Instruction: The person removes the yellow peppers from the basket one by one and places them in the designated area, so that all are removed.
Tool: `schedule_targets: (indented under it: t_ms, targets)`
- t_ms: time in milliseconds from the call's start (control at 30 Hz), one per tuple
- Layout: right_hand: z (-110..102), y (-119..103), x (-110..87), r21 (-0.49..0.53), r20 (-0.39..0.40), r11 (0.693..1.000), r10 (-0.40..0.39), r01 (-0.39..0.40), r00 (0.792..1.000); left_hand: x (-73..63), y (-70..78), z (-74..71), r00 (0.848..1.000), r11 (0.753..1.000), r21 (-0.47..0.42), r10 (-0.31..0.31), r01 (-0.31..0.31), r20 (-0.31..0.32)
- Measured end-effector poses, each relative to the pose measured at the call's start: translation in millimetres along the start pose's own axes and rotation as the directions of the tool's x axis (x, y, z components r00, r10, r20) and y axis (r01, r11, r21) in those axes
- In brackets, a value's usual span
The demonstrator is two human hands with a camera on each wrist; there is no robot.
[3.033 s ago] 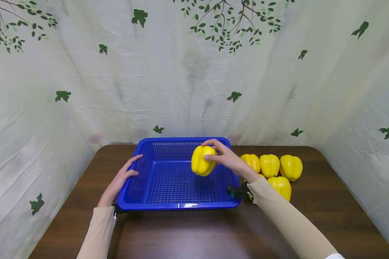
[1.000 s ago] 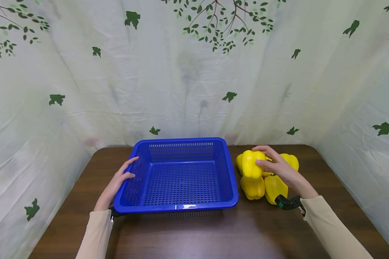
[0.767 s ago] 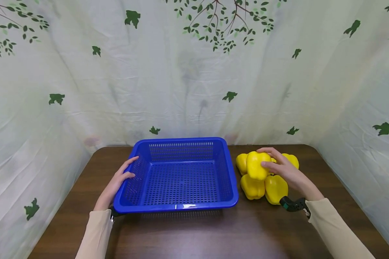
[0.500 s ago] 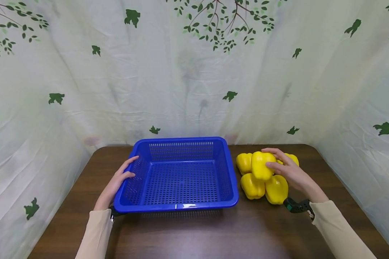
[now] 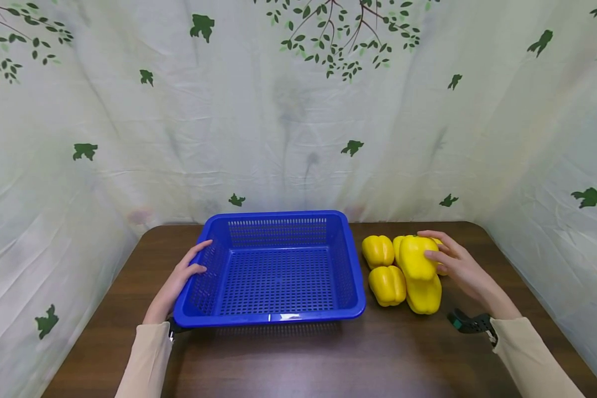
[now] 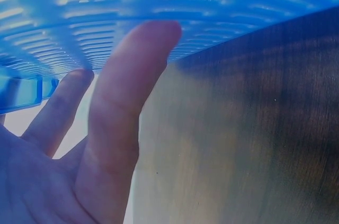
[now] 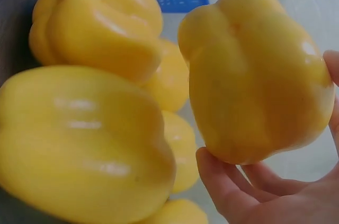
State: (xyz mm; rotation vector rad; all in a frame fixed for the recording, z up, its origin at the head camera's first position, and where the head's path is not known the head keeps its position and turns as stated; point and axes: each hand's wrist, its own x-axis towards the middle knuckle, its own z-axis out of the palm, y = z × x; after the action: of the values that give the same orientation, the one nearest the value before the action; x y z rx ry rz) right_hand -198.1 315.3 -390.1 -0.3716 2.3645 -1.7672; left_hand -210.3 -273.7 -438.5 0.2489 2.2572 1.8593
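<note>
My left hand (image 5: 176, 279) rests at the left rim of a blue plastic basket (image 5: 268, 319), its straight fingers touching it. In the left wrist view, a straight finger (image 6: 119, 113) lies against the slotted blue side. My right hand (image 5: 470, 271) holds a yellow bell pepper (image 5: 418, 257) between thumb and fingers, raised above the others. The right wrist view shows this held pepper (image 7: 254, 81) close up. Below and beside it, several yellow bell peppers (image 5: 387, 286) stand in a cluster, some partly hidden by the held pepper and the hand.
The basket stands left of the peppers on a brown wooden table (image 5: 288, 365). A pale curtain (image 5: 278, 138) with leaf prints hangs behind the table and along both sides. A dark wrist strap (image 5: 472, 322) circles the right wrist.
My right hand has carried the held pepper from over the basket to above the cluster, and it keeps drifting right and slightly down. The left hand has stayed at the basket rim.
</note>
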Motion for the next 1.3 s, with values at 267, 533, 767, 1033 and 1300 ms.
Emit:
schedule_targets:
  t_ms: [267, 533, 767, 1033, 1300]
  targets:
    - [-13, 11, -12.9, -0.025, -0.026, 1.000, -0.016, 0.015, 1.000, 0.2, -0.3, 0.3, 1.000, 1.000, -0.008, 0.008, -0.008, 0.008]
    - [-26, 24, -23.1, -0.010, -0.050, 0.999, -0.040, 0.040, 0.998, 0.2, -0.6, -0.3, 1.000, 1.000, -0.015, 0.001, -0.001, 0.006]
    - [-33, 30, -31.9, 0.008, -0.095, 0.999, -0.044, 0.045, 0.995, 0.2, -0.8, -0.8, 1.000, 1.000, -0.012, 0.000, 0.000, 0.004]
    - [-44, 40, -41.4, 0.037, -0.132, 0.997, -0.055, 0.060, 0.990, 0.1, -1.0, -0.3, 1.000, 1.000, -0.007, 0.004, -0.004, 0.003]
    - [-52, 54, -50.9, 0.013, -0.147, 1.000, -0.017, 0.019, 0.989, 0.7, -0.9, -0.1, 1.000, 1.000, -0.002, 0.003, -0.003, 0.001]
